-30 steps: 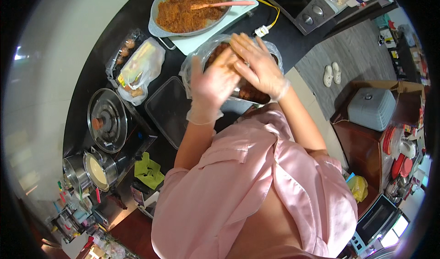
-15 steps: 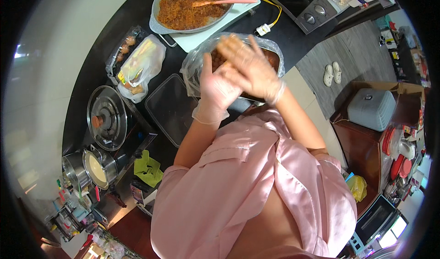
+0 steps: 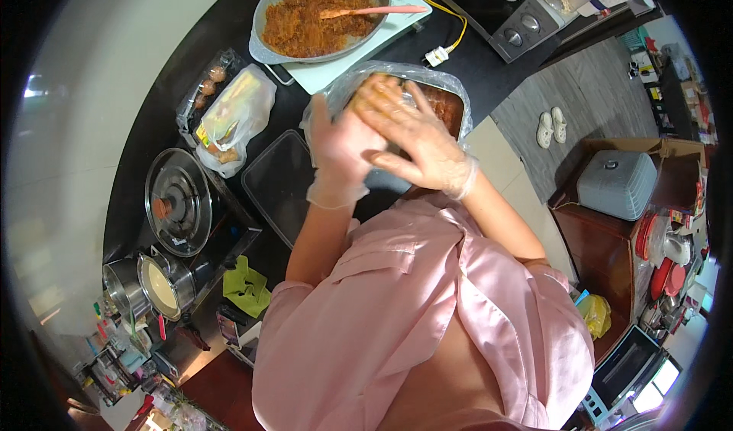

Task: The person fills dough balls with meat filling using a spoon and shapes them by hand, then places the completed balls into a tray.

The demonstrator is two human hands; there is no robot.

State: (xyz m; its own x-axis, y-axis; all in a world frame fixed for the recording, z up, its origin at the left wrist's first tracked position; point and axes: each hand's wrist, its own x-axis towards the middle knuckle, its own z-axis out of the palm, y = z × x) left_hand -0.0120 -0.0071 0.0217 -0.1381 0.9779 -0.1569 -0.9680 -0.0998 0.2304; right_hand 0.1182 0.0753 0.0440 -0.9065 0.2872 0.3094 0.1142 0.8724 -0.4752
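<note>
Both my hands wear clear, thin plastic gloves and meet palm to palm above a tray (image 3: pixel 456 95) lined with a clear plastic bag. My left hand (image 3: pixel 341 145) lies underneath, palm up, its thumb stretched out; its other fingers are mostly covered and blurred. Across it rests my right hand (image 3: pixel 418 142), open, with its fingers stretched and smeared with orange-brown food. Whether anything lies between the palms is hidden. Reddish-brown food (image 3: pixel 441 104) shows in the tray past my right fingers.
Beyond the tray, a grey pan (image 3: pixel 261 43) of shredded orange-brown food holds a pink-handled spatula (image 3: pixel 382 9) on a white cooktop (image 3: pixel 397 30). Left are a clear lidded box (image 3: pixel 267 175), bagged food (image 3: pixel 238 110), a glass lid (image 3: pixel 179 202) and a green cloth (image 3: pixel 246 286).
My hands have slid against each other: the left has shifted a little left, and the right has turned, its thumb now showing toward me. The view has shifted slightly.
</note>
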